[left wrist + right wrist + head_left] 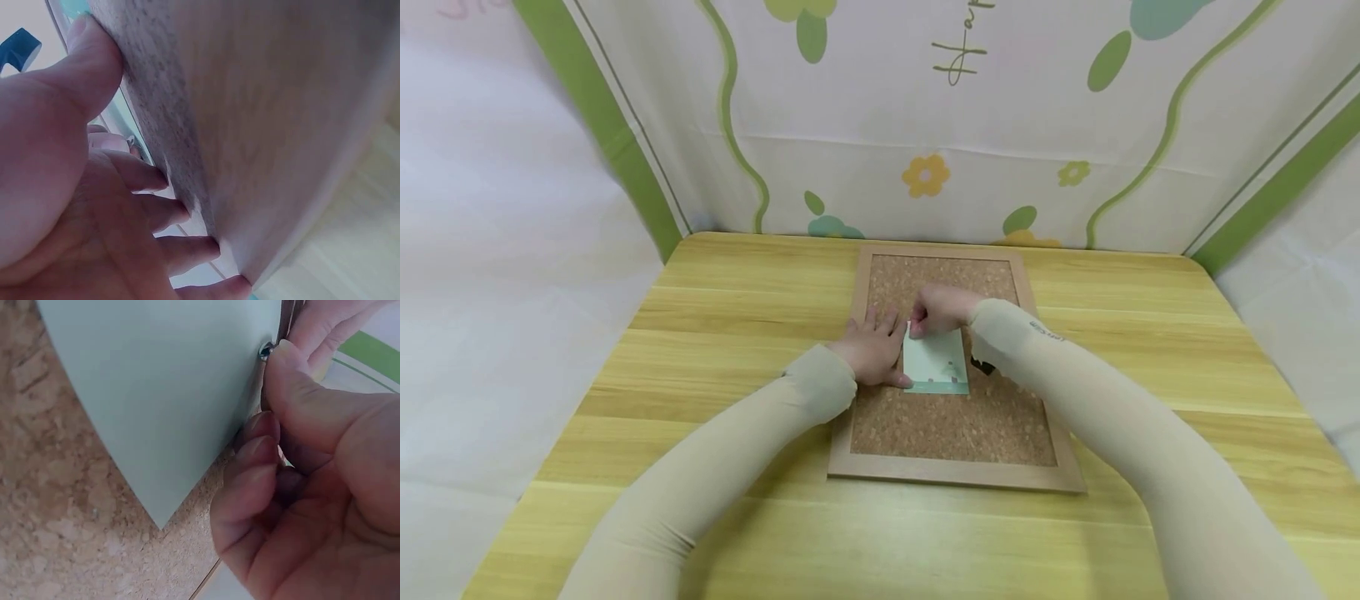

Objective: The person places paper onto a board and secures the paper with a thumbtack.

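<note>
A pale green sheet of note paper [934, 354] with a darker green strip along its near edge lies on a cork board [955, 429]. My left hand [872, 350] rests spread on the board's left side, its thumb at the paper's near left corner. In the left wrist view its fingertips [203, 249] reach the wooden frame. At the paper's far left corner, my right hand [942, 308] pinches a small shiny metal pin [265, 351] between thumb and forefinger, with the other fingers curled. Its point is hidden. Another paper corner lifts off the cork in the right wrist view.
A light wooden frame [955, 473] borders the cork board, which lies on a wood-grain table [737, 350]. Behind the table hangs a white cloth [865, 108] printed with flowers and green lines. A small dark object [982, 366] shows under the right wrist.
</note>
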The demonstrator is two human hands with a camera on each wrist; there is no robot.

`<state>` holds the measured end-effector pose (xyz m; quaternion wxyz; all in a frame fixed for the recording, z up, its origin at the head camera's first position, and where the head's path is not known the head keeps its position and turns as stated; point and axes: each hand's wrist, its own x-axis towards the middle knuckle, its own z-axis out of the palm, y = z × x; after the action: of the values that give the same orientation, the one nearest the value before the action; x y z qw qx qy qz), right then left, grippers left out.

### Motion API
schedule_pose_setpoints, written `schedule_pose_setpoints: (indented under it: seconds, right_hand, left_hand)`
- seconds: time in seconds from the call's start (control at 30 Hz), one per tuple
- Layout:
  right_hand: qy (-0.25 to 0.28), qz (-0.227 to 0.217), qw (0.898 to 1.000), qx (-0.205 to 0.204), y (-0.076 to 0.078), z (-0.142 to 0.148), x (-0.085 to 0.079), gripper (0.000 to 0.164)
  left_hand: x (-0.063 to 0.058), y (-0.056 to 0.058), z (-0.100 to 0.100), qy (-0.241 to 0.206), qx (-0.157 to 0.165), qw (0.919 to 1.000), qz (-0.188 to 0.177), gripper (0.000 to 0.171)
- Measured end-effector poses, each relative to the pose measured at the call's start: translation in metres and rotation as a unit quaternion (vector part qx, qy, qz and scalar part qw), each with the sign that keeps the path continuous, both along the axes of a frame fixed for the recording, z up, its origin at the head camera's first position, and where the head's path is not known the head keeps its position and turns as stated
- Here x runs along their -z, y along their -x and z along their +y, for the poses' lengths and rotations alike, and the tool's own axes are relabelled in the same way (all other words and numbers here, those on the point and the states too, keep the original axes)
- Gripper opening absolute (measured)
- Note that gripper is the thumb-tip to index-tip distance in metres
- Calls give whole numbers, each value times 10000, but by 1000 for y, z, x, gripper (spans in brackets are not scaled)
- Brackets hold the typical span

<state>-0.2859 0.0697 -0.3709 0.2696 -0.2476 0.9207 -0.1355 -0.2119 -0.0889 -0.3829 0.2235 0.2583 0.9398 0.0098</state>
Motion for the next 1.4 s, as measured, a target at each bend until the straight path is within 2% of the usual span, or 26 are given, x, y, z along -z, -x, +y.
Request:
schedule_pose_setpoints:
  seconds: [0.43,0.57,0.9,1.4]
  right_hand:
    - [-309,38,9995,-26,8,-2,3,15]
    - [-321,-34,9994,119,9,-3,4,14]
    - [-27,-673,9958,622,10,-6,2,10]
    - [63,-986,9894,1062,7,-5,-3,8]
  left_hand:
    - [1,0,1,111,22,9999,28,100]
    - [1,-1,1,128,18,9999,70,100]
    - [3,1,4,171,5,9998,55,103]
    - [-1,0,5,180,-27,9998,-19,102]
